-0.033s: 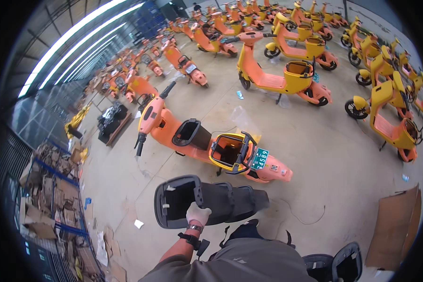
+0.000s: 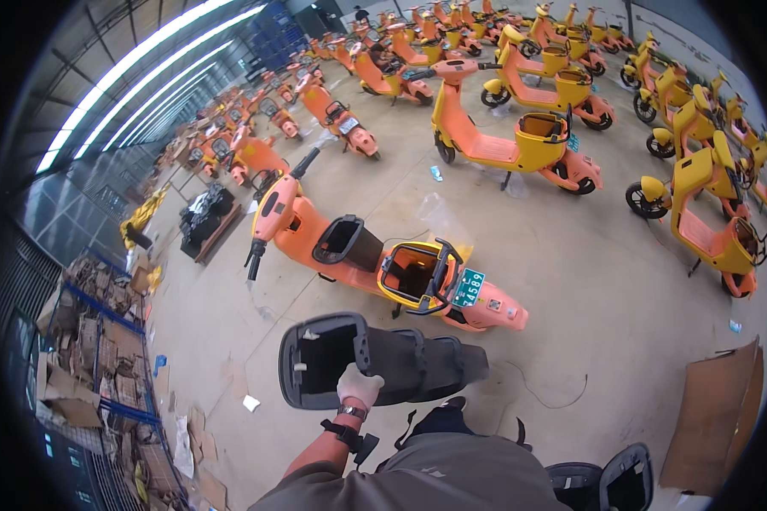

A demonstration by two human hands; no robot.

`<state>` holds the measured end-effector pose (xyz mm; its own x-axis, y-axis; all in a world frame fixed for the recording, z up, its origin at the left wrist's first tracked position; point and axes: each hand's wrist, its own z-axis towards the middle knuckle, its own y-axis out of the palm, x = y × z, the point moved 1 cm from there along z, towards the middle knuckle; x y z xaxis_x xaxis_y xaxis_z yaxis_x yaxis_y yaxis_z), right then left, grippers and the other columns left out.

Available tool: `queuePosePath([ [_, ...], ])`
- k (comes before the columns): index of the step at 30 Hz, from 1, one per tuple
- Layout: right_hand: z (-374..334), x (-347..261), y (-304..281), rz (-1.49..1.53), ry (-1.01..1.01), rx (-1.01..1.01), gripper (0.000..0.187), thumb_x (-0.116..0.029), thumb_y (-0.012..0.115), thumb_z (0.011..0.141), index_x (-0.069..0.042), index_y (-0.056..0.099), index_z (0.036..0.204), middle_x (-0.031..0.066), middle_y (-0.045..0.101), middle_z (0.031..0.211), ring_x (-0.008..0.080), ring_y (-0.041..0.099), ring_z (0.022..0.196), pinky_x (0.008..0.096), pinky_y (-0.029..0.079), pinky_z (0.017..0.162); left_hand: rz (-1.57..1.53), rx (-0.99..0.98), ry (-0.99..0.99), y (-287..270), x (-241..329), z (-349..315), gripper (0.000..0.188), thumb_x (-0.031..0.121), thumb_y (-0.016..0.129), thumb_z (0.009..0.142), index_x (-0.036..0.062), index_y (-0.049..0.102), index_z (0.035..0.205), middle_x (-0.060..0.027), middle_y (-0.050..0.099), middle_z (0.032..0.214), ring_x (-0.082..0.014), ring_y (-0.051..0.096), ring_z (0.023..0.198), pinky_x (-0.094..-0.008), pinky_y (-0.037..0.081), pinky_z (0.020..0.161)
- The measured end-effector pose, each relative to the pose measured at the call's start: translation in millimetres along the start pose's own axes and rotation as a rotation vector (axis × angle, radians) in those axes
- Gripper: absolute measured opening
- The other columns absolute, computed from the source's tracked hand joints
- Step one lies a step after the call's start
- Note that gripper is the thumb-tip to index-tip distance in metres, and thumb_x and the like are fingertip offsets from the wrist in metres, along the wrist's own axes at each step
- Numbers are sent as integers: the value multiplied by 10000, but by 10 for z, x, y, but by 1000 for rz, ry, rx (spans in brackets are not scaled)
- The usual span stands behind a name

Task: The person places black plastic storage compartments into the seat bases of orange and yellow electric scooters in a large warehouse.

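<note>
My left hand (image 2: 360, 385), in a whitish glove, is closed over the rim of a stack of nested black plastic bins (image 2: 392, 366). The stack lies on its side in the air in front of me, its open mouth to the left and its narrow end to the right. Beyond it stands an orange scooter (image 2: 307, 234) with a yellow rear compartment (image 2: 413, 274), its seat off or raised. A single black bin (image 2: 362, 249) rests on its footboard. My right hand is out of the picture.
Behind are rows of orange and yellow scooters (image 2: 494, 149). Flattened cardboard fills a blue-framed rack (image 2: 115, 358) at the left. A cardboard sheet (image 2: 712, 417) stands at the lower right, near more black bins (image 2: 626, 481). Clear plastic (image 2: 439, 217) lies beyond the scooter.
The bin stack has shifted up very slightly in the picture, with my left hand still holding its rim.
</note>
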<state>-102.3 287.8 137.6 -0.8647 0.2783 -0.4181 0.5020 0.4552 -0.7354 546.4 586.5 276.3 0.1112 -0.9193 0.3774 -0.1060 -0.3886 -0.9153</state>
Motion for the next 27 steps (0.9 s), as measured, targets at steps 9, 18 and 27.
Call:
queuePosePath([
  [9, 797, 946, -220, 25, -208, 61, 458, -183, 746, 739, -16, 533, 1109, 83, 592, 887, 217, 543, 766, 318, 460, 685, 102, -73, 443, -267, 1622, -977, 351, 226, 647, 609, 20, 590, 888, -190, 628, 747, -360, 618, 763, -417, 493, 686],
  [18, 1057, 1364, -243, -1, -306, 45, 435, -75, 685, 771, -2, 487, 1151, 75, 571, 945, 188, 539, 828, 299, 461, 711, 142, -315, 921, 1231, 3439, -515, 272, 178, 614, 645, 38, 602, 878, -206, 628, 767, -369, 621, 781, -431, 498, 686],
  [27, -16, 490, -786, 60, 52, 170, 528, -134, 593, 855, 10, 377, 1315, 137, 504, 1229, 235, 477, 1100, 355, 390, 934, 124, -399, 1260, 3155, 5093, -494, 241, 129, 594, 634, 43, 605, 858, -196, 635, 761, -362, 628, 770, -416, 508, 704],
])
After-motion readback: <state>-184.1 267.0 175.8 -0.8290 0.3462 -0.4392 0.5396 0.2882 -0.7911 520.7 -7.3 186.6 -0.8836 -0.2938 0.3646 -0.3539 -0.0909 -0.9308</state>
